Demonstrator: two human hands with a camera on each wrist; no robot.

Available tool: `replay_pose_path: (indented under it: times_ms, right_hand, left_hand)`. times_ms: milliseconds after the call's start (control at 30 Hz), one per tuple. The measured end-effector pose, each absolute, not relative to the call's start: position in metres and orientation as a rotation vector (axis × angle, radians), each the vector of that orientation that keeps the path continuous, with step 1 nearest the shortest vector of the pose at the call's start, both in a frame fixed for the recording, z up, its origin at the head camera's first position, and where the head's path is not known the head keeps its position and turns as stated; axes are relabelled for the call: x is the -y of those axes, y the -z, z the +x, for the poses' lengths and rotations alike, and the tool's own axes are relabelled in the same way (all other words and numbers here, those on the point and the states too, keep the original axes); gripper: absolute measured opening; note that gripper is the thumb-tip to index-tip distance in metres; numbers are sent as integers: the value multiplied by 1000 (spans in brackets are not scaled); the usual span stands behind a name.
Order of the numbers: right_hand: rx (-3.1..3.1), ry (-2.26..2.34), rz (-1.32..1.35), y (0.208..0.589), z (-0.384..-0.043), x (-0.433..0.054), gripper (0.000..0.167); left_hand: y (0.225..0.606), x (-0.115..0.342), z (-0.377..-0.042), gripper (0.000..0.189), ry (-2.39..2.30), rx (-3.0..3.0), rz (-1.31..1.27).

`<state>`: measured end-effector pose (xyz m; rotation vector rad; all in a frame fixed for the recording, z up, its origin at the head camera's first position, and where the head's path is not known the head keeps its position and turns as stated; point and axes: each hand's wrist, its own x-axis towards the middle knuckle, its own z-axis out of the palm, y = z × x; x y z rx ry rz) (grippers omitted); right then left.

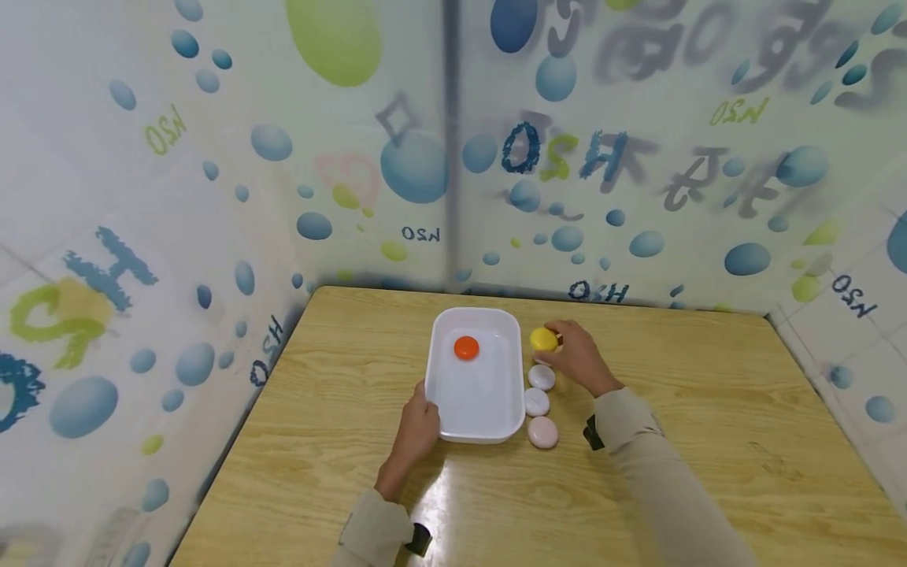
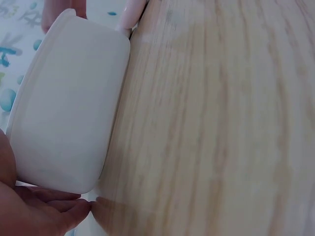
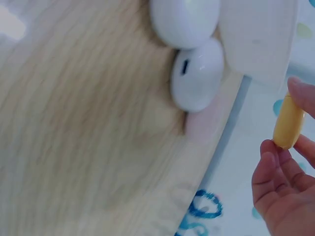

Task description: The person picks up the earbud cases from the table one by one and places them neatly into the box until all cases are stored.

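My left hand (image 1: 420, 421) grips the near left corner of a white rectangular tray (image 1: 475, 429), thumb up at the rim. In the left wrist view, the fingers (image 2: 74, 211) bend around the tray's outer corner. Inside the tray lies a round orange-red disc (image 1: 466, 348), toward the far end. My right hand (image 1: 577, 356) pinches a yellow rounded disc (image 1: 543, 339) between thumb and fingers, just right of the tray's far right side. The right wrist view shows the yellow disc (image 3: 289, 123) edge-on, held above the table.
Along the tray's right side, white discs (image 1: 542, 376) and a pale pink disc (image 1: 542, 432) form a row on the wooden table (image 1: 319, 386). Another pale disc is partly hidden under the right hand. Walls with bubble patterns (image 1: 414, 167) stand behind the table and at both sides.
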<state>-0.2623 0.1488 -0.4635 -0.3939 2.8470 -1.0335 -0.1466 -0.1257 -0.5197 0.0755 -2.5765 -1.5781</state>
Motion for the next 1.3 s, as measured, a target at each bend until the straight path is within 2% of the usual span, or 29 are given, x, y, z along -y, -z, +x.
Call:
replay_pose_path:
  times_ms: [300, 700, 1300]
  right_hand:
    - [-2829, 1074, -449, 455, -266, -117, 55]
    - [-2825, 1008, -504, 457, -270, -76, 57]
    - [-2899, 779, -585, 468, -276, -58, 57]
  left_hand:
    - [519, 125, -146, 51, 1595, 2568, 77]
    - [518, 125, -146, 52, 1624, 2557, 94]
    - [519, 125, -146, 51, 1561, 2561, 96]
